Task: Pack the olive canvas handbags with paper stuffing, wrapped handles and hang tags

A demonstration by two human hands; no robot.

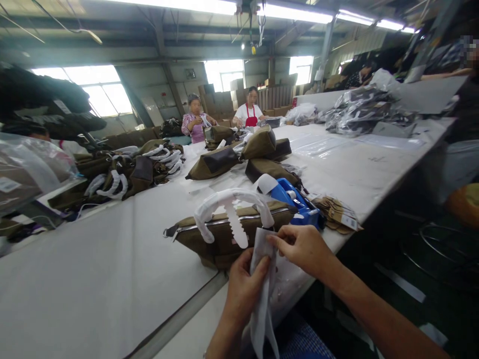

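An olive bag [220, 252] with a silver zipper stands at the near edge of the white table. Its handles [239, 197] are wrapped in white material. Beside the bag's right end, my left hand [249, 281] is closed around a long white strip [264, 294] that hangs down past the table edge. My right hand [299, 247] pinches the top of the same strip with thumb and fingers. Just behind the bag sits a blue tape dispenser [295, 199], and brown tags [337, 214] lie to its right.
More olive bags [215, 162] lie farther back on the table [93, 269], with a pile [142, 169] at the left. Plastic-wrapped items [359, 109] are heaped at the back right. Two people [250, 112] stand across the table. A stool [464, 204] is at the right.
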